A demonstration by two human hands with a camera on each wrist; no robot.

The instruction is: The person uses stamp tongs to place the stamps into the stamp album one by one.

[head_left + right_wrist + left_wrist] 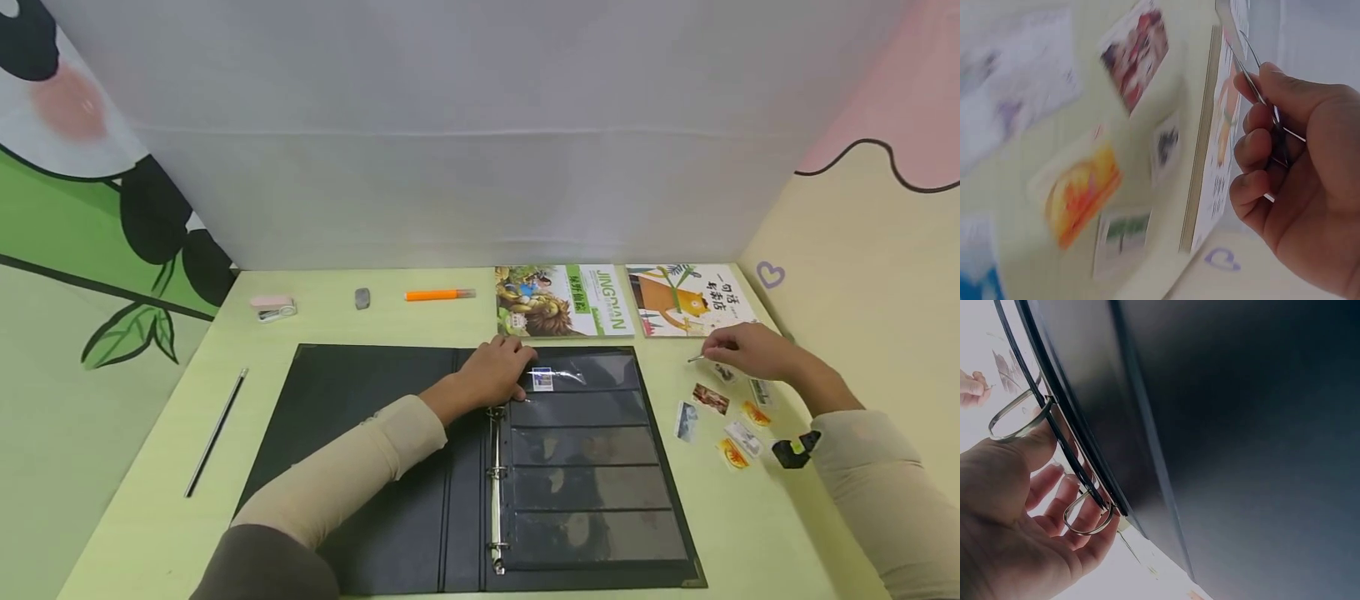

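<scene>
A black ring binder lies open, with a page of clear pockets on its metal rings. In the top pocket shows a small blue-and-white stamp. My left hand rests at the page's upper left corner by the top ring, its fingers loosely bent along the page edge. To the right, my right hand holds metal tweezers between thumb and curled fingers. Below that hand lie several loose stamps, among them a brown one and an orange one.
Two picture books lie along the back behind the binder. An orange marker, a grey eraser and a pink stapler sit at the back left. A pencil lies left of the binder. Walls enclose the table's back and sides.
</scene>
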